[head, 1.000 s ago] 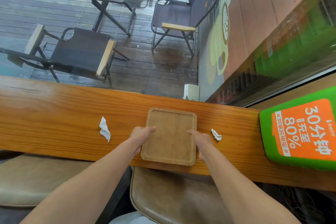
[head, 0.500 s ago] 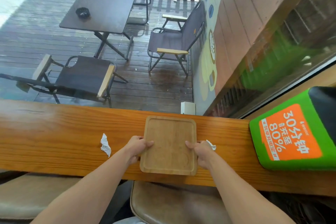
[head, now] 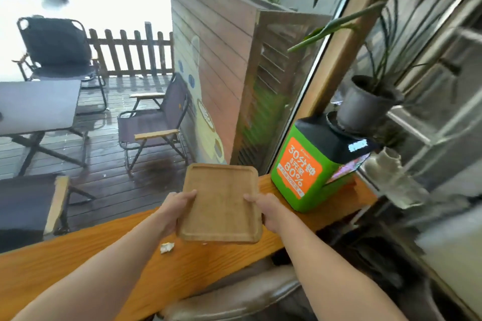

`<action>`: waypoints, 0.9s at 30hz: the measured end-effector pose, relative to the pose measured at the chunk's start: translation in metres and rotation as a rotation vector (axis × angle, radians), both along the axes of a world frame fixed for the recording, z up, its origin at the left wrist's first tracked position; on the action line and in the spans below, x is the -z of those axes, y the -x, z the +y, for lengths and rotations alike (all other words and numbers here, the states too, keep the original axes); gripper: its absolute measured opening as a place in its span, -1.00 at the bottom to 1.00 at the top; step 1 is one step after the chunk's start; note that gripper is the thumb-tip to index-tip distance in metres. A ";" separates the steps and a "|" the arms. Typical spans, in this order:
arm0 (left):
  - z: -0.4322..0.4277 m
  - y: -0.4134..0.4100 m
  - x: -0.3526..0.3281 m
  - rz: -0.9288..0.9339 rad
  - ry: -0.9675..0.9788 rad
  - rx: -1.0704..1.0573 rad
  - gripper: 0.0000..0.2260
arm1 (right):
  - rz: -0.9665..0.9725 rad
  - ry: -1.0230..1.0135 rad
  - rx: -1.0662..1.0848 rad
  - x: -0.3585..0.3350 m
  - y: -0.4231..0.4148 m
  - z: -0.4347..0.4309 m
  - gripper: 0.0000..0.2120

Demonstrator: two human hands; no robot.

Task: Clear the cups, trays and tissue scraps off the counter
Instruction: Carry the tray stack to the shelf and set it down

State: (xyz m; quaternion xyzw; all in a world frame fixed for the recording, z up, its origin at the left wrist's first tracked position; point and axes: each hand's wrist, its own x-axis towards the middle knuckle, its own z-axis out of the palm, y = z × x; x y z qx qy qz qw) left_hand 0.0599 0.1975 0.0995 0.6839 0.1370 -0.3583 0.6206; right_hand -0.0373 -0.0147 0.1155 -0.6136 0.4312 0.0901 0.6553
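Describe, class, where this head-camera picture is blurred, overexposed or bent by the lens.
Head view: the street beyond the brown picket fence is blown out white; the right side, around the grey plant pot, is smeared by motion blur; the wide lens bends the orange wooden counter; the square wooden tray, held in both hands, stays fairly sharp.

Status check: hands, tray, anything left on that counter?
Left hand and right hand grip wooden tray by its sides. Tissue scrap on counter. Green charging box close right.
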 end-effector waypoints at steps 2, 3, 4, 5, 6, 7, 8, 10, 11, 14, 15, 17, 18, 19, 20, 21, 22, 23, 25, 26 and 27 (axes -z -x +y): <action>-0.013 0.010 -0.011 -0.062 -0.023 0.099 -0.68 | -0.003 0.045 0.067 -0.014 0.025 -0.002 -0.58; -0.020 0.016 -0.017 -0.087 -0.024 0.147 -0.70 | -0.010 0.066 0.102 -0.018 0.039 -0.004 -0.62; -0.027 0.023 -0.021 -0.109 -0.018 0.189 -0.72 | -0.020 0.082 0.140 -0.022 0.052 -0.006 -0.64; -0.033 0.030 -0.026 -0.127 -0.010 0.225 -0.74 | -0.028 0.091 0.176 -0.025 0.066 -0.007 -0.66; -0.039 0.038 -0.030 -0.139 -0.008 0.255 -0.77 | -0.032 0.097 0.208 -0.029 0.080 -0.007 -0.67; -0.044 0.046 -0.034 -0.142 -0.012 0.280 -0.79 | -0.033 0.101 0.235 -0.032 0.094 -0.007 -0.70; -0.049 0.054 -0.038 -0.142 -0.017 0.309 -0.81 | -0.029 0.104 0.264 -0.035 0.108 -0.007 -0.73; -0.061 0.070 -0.041 -0.147 -0.013 0.378 -0.79 | -0.016 0.110 0.320 -0.043 0.134 -0.008 -0.71; -0.068 0.078 -0.043 -0.155 -0.013 0.411 -0.78 | -0.013 0.113 0.346 -0.046 0.147 -0.010 -0.69; -0.092 0.101 -0.052 -0.188 -0.030 0.501 -0.78 | -0.016 0.110 0.418 -0.056 0.184 -0.017 -0.68; -0.102 0.110 -0.055 -0.199 -0.037 0.534 -0.76 | -0.012 0.107 0.443 -0.059 0.197 -0.020 -0.67; -0.122 0.132 -0.062 -0.222 -0.056 0.589 -0.70 | -0.002 0.105 0.498 -0.062 0.226 -0.029 -0.59; -0.131 0.145 -0.065 -0.231 -0.072 0.617 -0.69 | 0.003 0.100 0.528 -0.063 0.241 -0.034 -0.55; -0.141 0.157 -0.066 -0.236 -0.083 0.652 -0.66 | 0.005 0.093 0.551 -0.064 0.256 -0.039 -0.53; -0.152 0.170 -0.067 -0.240 -0.090 0.692 -0.63 | 0.006 0.086 0.571 -0.064 0.272 -0.043 -0.54; -0.163 0.184 -0.068 -0.249 -0.099 0.728 -0.59 | 0.005 0.082 0.590 -0.065 0.288 -0.049 -0.55; -0.174 0.199 -0.070 -0.273 -0.116 0.758 -0.56 | 0.007 0.082 0.612 -0.066 0.304 -0.055 -0.56; -0.186 0.216 -0.073 -0.300 -0.139 0.784 -0.55 | 0.013 0.086 0.632 -0.067 0.321 -0.063 -0.58; -0.212 0.250 -0.079 -0.335 -0.163 0.830 -0.52 | 0.033 0.093 0.676 -0.070 0.355 -0.078 -0.60; -0.225 0.268 -0.083 -0.340 -0.165 0.855 -0.52 | 0.042 0.095 0.704 -0.072 0.374 -0.087 -0.61; -0.239 0.287 -0.086 -0.337 -0.162 0.879 -0.51 | 0.049 0.096 0.731 -0.073 0.393 -0.095 -0.61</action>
